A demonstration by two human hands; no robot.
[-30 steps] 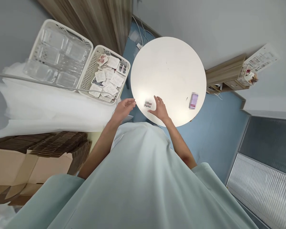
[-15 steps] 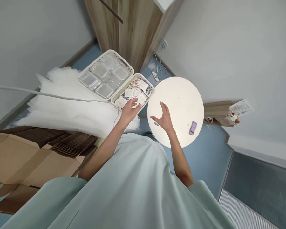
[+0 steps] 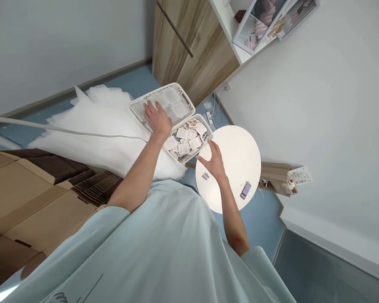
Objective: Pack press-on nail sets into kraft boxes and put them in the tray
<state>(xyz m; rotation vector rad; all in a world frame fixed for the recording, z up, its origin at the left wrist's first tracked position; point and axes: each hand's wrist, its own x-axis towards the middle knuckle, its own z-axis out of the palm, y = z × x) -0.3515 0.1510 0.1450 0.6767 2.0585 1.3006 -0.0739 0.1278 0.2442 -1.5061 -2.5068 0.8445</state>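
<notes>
My left hand [image 3: 158, 120] reaches over a white basket [image 3: 187, 97] of flat clear plastic pieces [image 3: 177, 110], fingers spread above or on them; I cannot tell if they touch. Beside it stands a second white basket [image 3: 208, 125] full of small white printed cards [image 3: 185, 148]. At that basket's near right corner is my right hand [image 3: 215, 163], thumb and fingers apart with nothing between them. Below it, on the round white table [image 3: 232, 147], lies a small group of dark little pieces [image 3: 205, 175], too small to name.
A purple phone-like object [image 3: 245, 190] lies on the table. White foam sheeting [image 3: 91, 122] lies left of the baskets, crossed by a grey cable [image 3: 82, 132]. Flattened cardboard boxes [image 3: 34, 198] are at lower left. A wooden cabinet [image 3: 189, 46] stands behind; a power strip [image 3: 209, 117] is on the floor.
My left hand has moved from the card basket up and left to the basket of plastic pieces. My right hand has shifted towards the card basket's corner. The camera view has turned.
</notes>
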